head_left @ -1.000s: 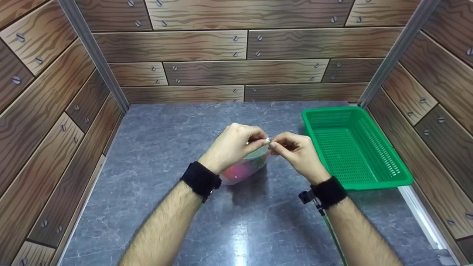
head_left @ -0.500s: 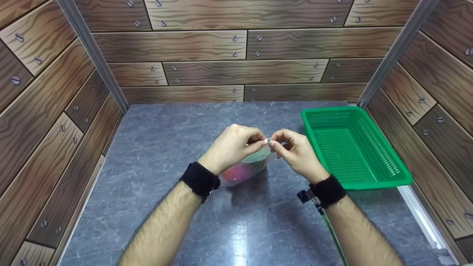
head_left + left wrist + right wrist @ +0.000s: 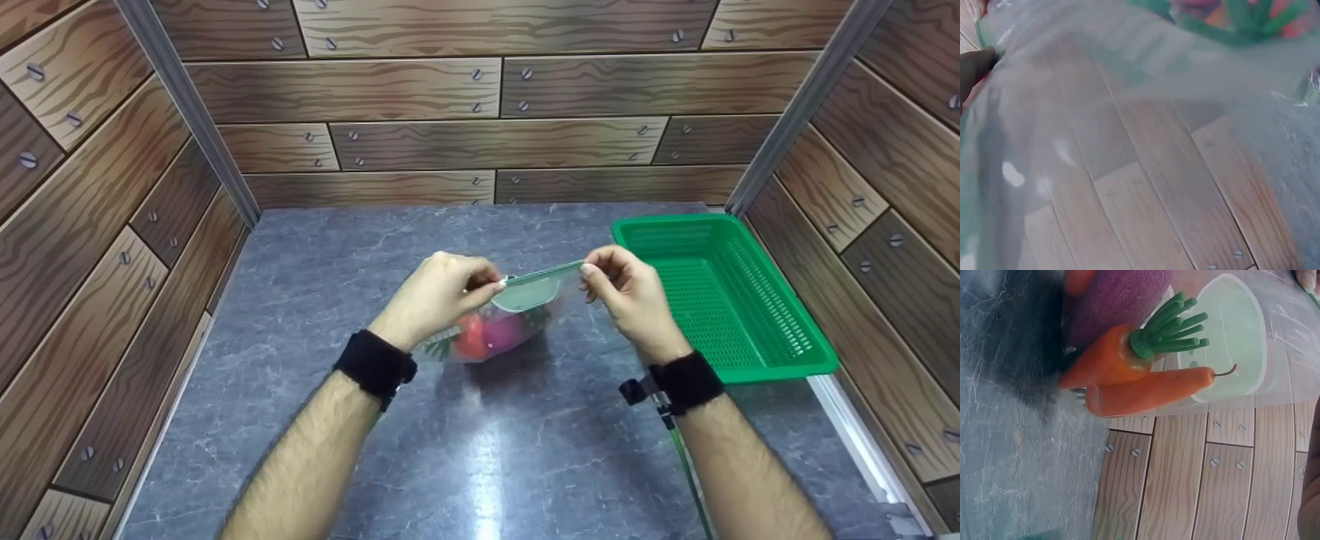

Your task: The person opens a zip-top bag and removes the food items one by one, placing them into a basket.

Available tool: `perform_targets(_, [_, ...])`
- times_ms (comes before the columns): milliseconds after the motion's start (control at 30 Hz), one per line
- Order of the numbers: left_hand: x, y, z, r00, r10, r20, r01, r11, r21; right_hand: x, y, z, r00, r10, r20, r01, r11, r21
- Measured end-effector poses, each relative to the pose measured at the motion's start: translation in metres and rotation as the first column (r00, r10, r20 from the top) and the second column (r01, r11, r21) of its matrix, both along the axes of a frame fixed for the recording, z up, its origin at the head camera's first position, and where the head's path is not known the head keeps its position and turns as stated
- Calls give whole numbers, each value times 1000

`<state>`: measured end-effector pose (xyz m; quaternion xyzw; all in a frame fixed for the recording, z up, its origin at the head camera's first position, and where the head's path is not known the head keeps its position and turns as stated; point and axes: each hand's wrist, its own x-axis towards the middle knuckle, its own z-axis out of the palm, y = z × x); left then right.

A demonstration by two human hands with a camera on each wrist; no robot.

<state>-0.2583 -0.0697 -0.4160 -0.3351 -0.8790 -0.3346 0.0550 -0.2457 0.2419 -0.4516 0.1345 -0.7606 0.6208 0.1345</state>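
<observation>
A clear plastic zip bag (image 3: 525, 300) hangs between my hands just above the grey table (image 3: 480, 450). It holds toy vegetables: an orange carrot (image 3: 1112, 363) with a green top, a second orange piece (image 3: 1151, 391) and a purple one (image 3: 1123, 298). My left hand (image 3: 491, 283) pinches the left end of the bag's green top strip. My right hand (image 3: 591, 271) pinches its right end, so the strip is stretched between them. In the left wrist view the bag's film (image 3: 1100, 112) fills the frame, with the vegetables (image 3: 1241, 17) blurred at the top.
A green plastic basket (image 3: 750, 367) with nothing in it stands at the right of the table, close to my right hand. Wood-patterned walls (image 3: 487, 142) enclose the table at the back and on both sides.
My hands, which met at the middle of the bag's top, have drawn apart. The left moved left, the right moved right and up, stretching the top strip between them.
</observation>
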Motion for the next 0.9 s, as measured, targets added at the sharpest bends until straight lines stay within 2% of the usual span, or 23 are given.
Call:
perform_targets(167, [1, -17, -1, 999, 32, 1, -32, 999, -1, -2, 6, -1, 1000, -9, -4, 9, 999, -46])
perform_targets(633, [4, -71, -3, 993, 119, -4, -119, 993, 14, -7, 24, -7, 999, -39, -12, 37, 996, -86])
perform_targets(900, [7, -91, -2, 987, 161, 18, -162, 986, 30, -5, 27, -8, 998, -55, -5, 55, 995, -85])
